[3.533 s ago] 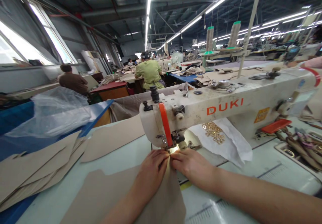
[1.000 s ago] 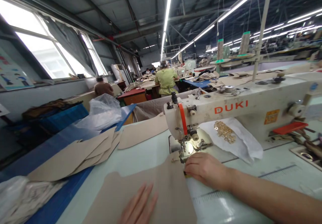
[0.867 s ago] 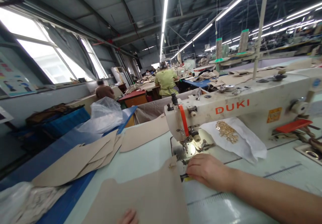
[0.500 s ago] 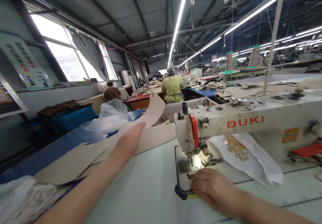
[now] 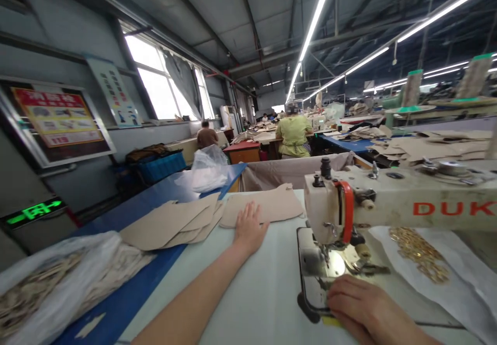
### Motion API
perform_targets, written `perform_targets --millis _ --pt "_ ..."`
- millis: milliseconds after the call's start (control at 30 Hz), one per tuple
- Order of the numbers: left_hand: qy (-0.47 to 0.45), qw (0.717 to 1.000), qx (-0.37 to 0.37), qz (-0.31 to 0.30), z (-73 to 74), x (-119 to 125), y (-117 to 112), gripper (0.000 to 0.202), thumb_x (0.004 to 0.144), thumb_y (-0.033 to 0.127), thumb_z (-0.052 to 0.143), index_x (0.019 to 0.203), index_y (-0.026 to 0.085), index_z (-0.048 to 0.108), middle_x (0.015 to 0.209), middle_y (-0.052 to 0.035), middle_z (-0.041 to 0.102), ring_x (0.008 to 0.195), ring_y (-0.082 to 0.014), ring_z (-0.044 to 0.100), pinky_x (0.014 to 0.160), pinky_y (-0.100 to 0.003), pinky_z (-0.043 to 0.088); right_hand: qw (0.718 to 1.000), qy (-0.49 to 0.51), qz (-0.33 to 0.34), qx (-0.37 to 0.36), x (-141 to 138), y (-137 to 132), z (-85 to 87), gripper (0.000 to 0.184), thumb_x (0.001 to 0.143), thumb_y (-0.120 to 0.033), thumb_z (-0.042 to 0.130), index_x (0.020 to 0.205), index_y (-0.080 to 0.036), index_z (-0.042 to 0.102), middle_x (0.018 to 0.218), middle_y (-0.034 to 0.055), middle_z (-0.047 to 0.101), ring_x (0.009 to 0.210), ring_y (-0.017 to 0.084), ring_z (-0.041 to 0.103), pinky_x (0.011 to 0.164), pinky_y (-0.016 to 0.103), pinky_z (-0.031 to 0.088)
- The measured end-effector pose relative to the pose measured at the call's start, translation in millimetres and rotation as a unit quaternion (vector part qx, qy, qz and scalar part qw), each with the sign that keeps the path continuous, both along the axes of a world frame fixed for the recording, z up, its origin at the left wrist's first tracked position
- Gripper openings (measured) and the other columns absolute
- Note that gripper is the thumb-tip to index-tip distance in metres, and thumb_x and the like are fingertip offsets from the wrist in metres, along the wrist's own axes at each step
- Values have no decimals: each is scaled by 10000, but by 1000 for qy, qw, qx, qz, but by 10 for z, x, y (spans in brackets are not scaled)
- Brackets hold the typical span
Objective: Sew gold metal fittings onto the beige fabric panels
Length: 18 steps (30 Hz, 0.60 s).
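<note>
The left hand (image 5: 248,228) is laid flat, fingers spread, on the panel (image 5: 264,208); the right hand (image 5: 365,311) is curled loosely by the machine (image 5: 388,205), nothing visibly gripped.

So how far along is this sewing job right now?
Nothing lies under the needle of the sewing machine, so no seam is running. The left hand rests flat on a tan cut piece lying behind the machine head; the right hand sits at the machine bed's near edge. Beside it a stack of tan pieces waits; whether those are sewn cannot be told.

place: garment factory | signs: sewing machine (image 5: 388,210), cut fabric pieces (image 5: 174,223), worktable rows
</note>
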<state>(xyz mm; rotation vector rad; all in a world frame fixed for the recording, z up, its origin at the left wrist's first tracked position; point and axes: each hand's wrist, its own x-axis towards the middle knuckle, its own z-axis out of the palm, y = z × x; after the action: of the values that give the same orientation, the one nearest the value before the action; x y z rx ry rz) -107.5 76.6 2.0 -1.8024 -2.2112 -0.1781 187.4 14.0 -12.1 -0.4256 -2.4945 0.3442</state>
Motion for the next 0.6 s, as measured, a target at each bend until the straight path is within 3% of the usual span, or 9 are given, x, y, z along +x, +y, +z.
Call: perform_targets --millis 100,200,267,300,400,500,600 --pt "24 998 34 47 172 -223 -192 574 880 368 431 1404 159 322 1517 -101 211 1395 -233 145 1123 -385 139 999 17 25 28 8 27 -32 218 925 -178 398 899 -202 613 803 43 649 779 154 609 723 218 485" --pt "27 987 60 146 456 -692 -469 577 891 327 415 1408 104 288 1520 -157 165 1397 -288 102 1109 -454 140 999 7 21 36 18 39 -29 181 915 -196 440 890 -205 619 819 43 654 776 149 624 727 208 497" --pt "11 974 58 218 612 -1049 -677 541 894 324 418 1356 49 357 1458 -242 279 1360 -368 198 1055 -538 213 999 5 18 32 23 36 -16 169 910 -202 459 890 -210 627 832 40 659 775 146 630 726 206 503" --pt "-2 969 44 242 658 -1210 -776 503 885 340 455 1289 40 439 1380 -262 396 1302 -389 317 1011 -548 284 999 10 19 30 25 32 -10 167 909 -209 465 893 -214 631 832 36 661 772 145 632 723 204 505" --pt "-38 967 -7 253 684 -1547 -1010 325 883 356 525 1087 110 583 1124 -138 615 1036 -266 584 883 -457 448 999 27 16 19 21 16 -9 157 908 -233 483 897 -225 639 832 26 664 770 143 636 719 199 505" --pt "-56 969 -20 240 707 -1670 -1117 241 896 327 531 1021 132 596 1023 -62 633 901 -188 618 813 -408 496 1000 18 7 13 17 4 -33 157 912 -230 481 905 -234 638 841 16 660 779 137 631 728 199 499" --pt "-67 973 12 222 898 -1663 -1168 224 889 322 544 1009 141 599 1001 -55 635 873 -180 622 792 -387 505 1000 -6 -3 1 25 -2 -71 180 923 -210 454 909 -235 631 868 14 652 800 132 622 744 208 492"
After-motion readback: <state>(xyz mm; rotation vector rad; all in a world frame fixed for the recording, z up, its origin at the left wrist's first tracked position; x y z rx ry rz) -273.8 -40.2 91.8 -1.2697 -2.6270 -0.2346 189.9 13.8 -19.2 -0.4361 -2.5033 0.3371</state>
